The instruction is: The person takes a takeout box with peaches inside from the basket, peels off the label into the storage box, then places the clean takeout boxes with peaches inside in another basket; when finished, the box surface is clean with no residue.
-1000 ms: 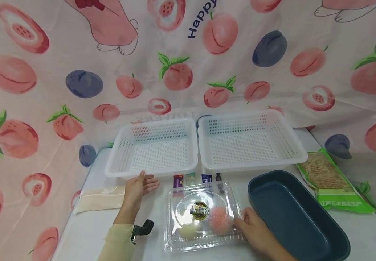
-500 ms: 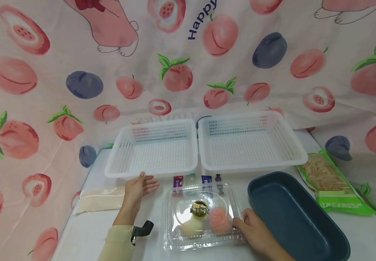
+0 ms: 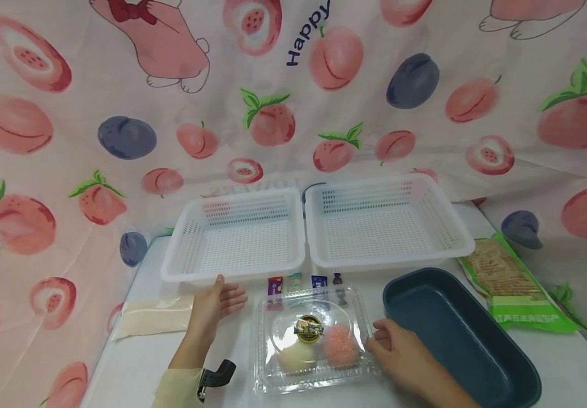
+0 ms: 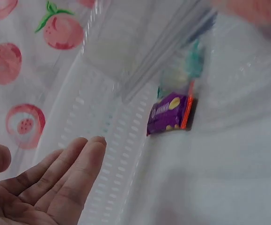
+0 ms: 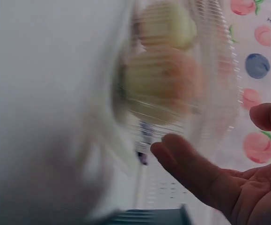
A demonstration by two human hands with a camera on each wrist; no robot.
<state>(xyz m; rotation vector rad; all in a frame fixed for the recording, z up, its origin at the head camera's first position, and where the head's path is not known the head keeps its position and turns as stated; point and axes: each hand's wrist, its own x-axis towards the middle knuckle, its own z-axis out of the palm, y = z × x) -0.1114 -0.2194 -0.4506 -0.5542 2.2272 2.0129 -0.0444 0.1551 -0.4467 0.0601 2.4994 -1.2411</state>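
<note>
Head view: fruit-print curtain fills the top, white table along the bottom. Left basket and right basket side by side mid-frame. Blue pan lower right. Clear box, the thing I'm working at, bottom centre; seems to sit on the table, lid down, can't tell if latched. Green bag right of the pan, pale packet lower left.

My right hand is at the box's right edge, fingers out, thumb apart, pinching nothing; touching or just beside, can't tell. My left hand is left of the box, fingers straight and close together, thumb spread, holding nothing.

Inside the box: pink ball, pale ball. Behind it, a row: purple sweet, teal sweet, blue sweet, dark sweet.

Progress, my judgement: box filled and covered, looks done; sweets, bag and packet lie outside baskets and pan. What's left for them, can't tell.
</note>
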